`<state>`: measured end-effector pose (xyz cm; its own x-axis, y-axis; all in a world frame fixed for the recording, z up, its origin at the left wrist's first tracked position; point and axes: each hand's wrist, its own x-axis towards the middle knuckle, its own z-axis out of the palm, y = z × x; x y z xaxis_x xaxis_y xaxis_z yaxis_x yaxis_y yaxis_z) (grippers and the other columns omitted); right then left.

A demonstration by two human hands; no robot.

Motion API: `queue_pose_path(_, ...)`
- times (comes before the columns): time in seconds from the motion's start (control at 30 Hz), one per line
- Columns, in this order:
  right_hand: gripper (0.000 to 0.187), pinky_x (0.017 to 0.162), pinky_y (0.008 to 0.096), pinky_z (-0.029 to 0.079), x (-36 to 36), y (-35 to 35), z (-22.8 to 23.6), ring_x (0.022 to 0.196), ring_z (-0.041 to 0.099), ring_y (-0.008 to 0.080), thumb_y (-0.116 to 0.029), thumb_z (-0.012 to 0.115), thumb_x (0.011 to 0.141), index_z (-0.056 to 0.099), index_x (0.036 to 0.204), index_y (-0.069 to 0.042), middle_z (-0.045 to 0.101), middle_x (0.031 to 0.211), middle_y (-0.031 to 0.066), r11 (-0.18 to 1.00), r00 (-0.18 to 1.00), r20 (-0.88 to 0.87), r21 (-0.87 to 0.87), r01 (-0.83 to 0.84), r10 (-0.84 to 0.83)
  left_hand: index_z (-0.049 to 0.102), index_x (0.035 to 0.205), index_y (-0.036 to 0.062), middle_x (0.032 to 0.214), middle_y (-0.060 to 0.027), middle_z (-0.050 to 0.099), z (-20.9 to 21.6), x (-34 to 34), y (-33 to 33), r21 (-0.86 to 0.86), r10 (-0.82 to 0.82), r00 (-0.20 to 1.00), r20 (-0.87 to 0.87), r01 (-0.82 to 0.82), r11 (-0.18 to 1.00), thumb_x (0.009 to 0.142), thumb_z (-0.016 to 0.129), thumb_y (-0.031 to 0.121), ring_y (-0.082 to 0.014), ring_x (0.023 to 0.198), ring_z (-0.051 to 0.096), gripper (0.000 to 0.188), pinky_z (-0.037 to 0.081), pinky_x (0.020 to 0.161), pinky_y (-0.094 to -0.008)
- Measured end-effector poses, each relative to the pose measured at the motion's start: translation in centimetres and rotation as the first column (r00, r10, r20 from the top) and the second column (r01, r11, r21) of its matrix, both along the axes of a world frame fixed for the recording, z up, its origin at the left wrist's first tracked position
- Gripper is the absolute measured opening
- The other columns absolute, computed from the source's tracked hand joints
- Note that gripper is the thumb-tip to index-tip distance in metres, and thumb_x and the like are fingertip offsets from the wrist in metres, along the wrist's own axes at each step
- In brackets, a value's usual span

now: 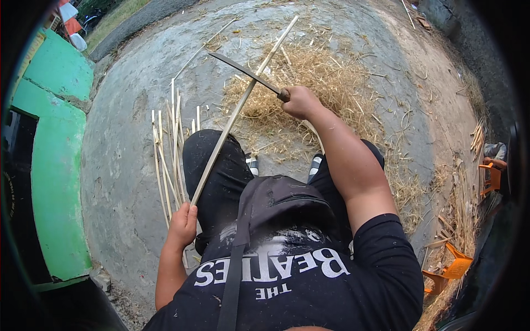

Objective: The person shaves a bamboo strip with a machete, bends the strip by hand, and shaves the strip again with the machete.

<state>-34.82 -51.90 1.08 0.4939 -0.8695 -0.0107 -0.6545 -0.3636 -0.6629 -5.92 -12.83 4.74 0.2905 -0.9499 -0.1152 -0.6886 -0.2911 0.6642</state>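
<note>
My left hand [181,225] is closed around the lower end of a long, pale split-bamboo strip [225,131], beside my left thigh. The strip slants up and away to the right across my knee. In my right hand [302,103] is the wooden handle of a machete [243,69]. Its dark, curved blade points to the far left and crosses the strip in its upper part, appearing to touch it. Beneath the blade and the strip's far part lies a heap of curly bamboo shavings [326,83] on the ground.
Several bamboo strips [165,146] lie left of my left leg, and another thin strip [201,48] lies beyond. A green wall [61,160] stands at left. Orange plastic chairs [455,265] and more split pieces are at right. A black bag [284,193] rests on my lap.
</note>
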Motion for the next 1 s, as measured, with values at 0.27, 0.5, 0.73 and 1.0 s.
queue_pose_path(0.27,0.019,0.084,0.0479,0.056,2.4,4.0,4.5,0.093,0.07,0.0391,-0.018,0.064,0.083,0.072,0.1,-0.013,0.073,0.098,0.0184,0.971,0.968,-0.162,-0.109,-0.211,0.192,0.052,0.084,0.0019,0.067,-0.0094,0.051,-3.6,1.7,2.6,0.064,0.062,0.966,-0.251,-0.047,0.997,0.108,0.048,0.027,-0.0196,0.063,0.049,0.036,0.04,0.059,-0.0373)
queue_pose_path(0.5,0.02,0.084,0.047,0.056,-1.1,-0.6,1.9,0.093,0.071,0.0371,-0.025,0.069,0.087,0.071,0.103,-0.013,0.074,0.096,0.0177,0.99,0.992,-0.055,-0.093,0.104,-0.11,0.054,0.085,0.0019,0.067,-0.0065,0.051,-0.4,1.6,1.8,0.135,0.066,0.957,-0.283,-0.028,0.99,0.11,0.048,0.035,-0.0159,0.064,0.048,0.041,0.041,0.059,-0.0341)
queue_pose_path(0.73,0.012,0.073,0.0497,0.055,2.7,6.0,5.7,0.08,0.069,0.038,-0.015,0.069,0.076,0.065,0.087,-0.011,0.07,0.08,0.0142,0.829,0.88,-0.265,-0.309,-0.465,0.395,0.05,0.084,0.0037,0.068,-0.0003,0.046,-1.0,1.1,1.9,0.205,0.025,0.962,-0.27,0.032,0.978,0.11,0.049,0.038,-0.0106,0.067,0.042,0.043,0.039,0.06,-0.0305)
queue_pose_path(1.0,0.019,0.081,0.0472,0.057,1.9,4.5,4.5,0.093,0.071,0.0359,-0.016,0.068,0.079,0.072,0.097,-0.014,0.074,0.092,0.0145,0.957,0.922,-0.305,-0.086,-0.277,0.239,0.049,0.085,0.0031,0.068,-0.0036,0.045,-0.3,0.1,0.9,0.145,0.015,0.966,-0.258,0.023,0.989,0.11,0.049,0.038,-0.0135,0.066,0.043,0.043,0.039,0.06,-0.033)
